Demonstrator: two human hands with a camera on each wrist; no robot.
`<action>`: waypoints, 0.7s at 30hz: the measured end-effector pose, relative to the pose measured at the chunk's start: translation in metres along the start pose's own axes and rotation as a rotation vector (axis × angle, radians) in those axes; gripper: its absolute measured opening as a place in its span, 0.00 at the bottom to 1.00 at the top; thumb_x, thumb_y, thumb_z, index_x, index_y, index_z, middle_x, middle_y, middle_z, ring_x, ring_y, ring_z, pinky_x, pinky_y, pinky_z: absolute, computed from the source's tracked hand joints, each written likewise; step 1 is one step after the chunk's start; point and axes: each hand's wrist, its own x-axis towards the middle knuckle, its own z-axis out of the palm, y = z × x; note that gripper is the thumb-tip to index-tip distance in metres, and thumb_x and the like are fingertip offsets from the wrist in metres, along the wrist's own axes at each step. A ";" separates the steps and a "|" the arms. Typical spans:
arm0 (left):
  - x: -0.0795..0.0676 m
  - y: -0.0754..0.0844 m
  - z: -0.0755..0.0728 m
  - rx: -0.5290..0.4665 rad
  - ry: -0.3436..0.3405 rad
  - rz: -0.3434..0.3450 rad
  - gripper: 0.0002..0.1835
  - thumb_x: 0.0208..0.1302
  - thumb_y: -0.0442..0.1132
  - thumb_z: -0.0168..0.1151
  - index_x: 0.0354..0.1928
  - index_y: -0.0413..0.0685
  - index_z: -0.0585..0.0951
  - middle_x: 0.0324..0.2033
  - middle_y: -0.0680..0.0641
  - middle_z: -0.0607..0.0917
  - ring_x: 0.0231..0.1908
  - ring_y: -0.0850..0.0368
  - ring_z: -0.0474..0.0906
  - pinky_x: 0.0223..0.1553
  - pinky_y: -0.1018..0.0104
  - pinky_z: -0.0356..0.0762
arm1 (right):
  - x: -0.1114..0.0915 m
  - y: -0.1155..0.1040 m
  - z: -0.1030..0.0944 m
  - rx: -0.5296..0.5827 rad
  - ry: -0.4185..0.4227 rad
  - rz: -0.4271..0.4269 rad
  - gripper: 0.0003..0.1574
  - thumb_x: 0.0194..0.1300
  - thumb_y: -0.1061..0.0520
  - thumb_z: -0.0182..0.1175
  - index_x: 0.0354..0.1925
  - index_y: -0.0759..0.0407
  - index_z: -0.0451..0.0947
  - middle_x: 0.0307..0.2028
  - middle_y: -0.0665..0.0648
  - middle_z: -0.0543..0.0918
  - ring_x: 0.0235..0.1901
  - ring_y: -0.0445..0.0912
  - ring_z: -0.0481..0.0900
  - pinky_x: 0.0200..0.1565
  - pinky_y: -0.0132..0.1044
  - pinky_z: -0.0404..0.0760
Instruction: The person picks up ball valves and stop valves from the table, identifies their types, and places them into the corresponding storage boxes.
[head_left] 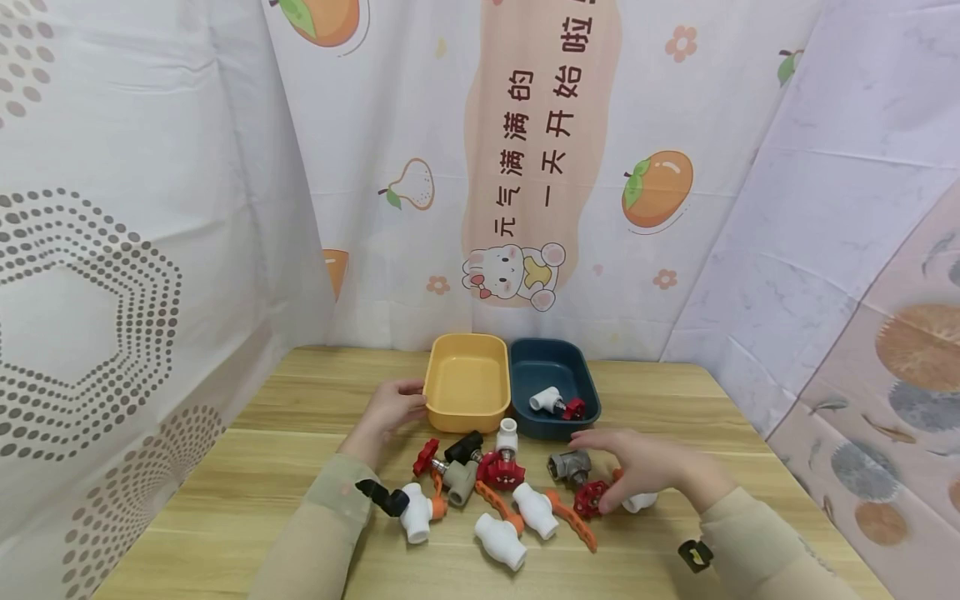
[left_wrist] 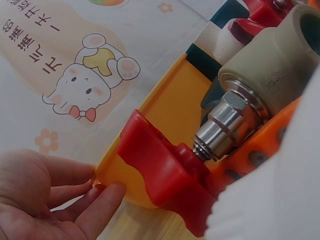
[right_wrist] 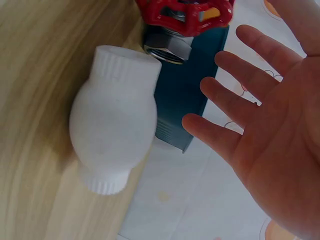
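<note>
My left hand point(head_left: 393, 408) is at the left side of the yellow bin point(head_left: 468, 414); in the left wrist view its thumb and fingers point(left_wrist: 107, 200) pinch the bin's edge. My right hand point(head_left: 641, 465) hovers with spread fingers over a grey metal valve point(head_left: 572, 465) with a red handwheel point(head_left: 590, 498). Its palm looks bare in the right wrist view. Beside that hand lies a white ball valve point(right_wrist: 114, 117), partly covered in the head view. A white valve point(head_left: 547, 400) with a red handwheel lies inside the dark blue bin point(head_left: 551, 429).
Between my arms lie several white ball valves point(head_left: 501, 542) with orange handles point(head_left: 577, 527). Near them are a grey-green valve point(head_left: 460, 482), a black valve point(head_left: 465, 447) and an upright white valve point(head_left: 507, 437) with red handwheels. Behind the bins hangs a printed curtain point(head_left: 375, 283).
</note>
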 end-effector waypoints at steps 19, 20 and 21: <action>0.003 -0.001 -0.002 -0.002 -0.013 0.005 0.24 0.69 0.21 0.57 0.66 0.25 0.71 0.60 0.27 0.76 0.56 0.35 0.79 0.59 0.46 0.79 | 0.020 -0.002 0.013 -0.059 -0.047 0.088 0.63 0.45 0.43 0.83 0.74 0.54 0.65 0.70 0.54 0.71 0.68 0.56 0.68 0.67 0.61 0.69; 0.003 -0.001 -0.002 -0.003 -0.013 0.005 0.24 0.69 0.21 0.57 0.66 0.25 0.71 0.60 0.27 0.76 0.56 0.35 0.79 0.59 0.46 0.79 | 0.020 -0.003 0.013 -0.063 -0.050 0.093 0.63 0.45 0.43 0.83 0.75 0.54 0.65 0.70 0.54 0.71 0.68 0.56 0.68 0.67 0.62 0.69; 0.003 -0.001 -0.002 -0.003 -0.013 0.004 0.24 0.69 0.21 0.57 0.66 0.25 0.71 0.60 0.27 0.76 0.56 0.35 0.79 0.59 0.46 0.79 | 0.020 -0.004 0.014 -0.066 -0.055 0.097 0.64 0.45 0.43 0.83 0.75 0.54 0.64 0.70 0.55 0.70 0.68 0.56 0.67 0.67 0.61 0.69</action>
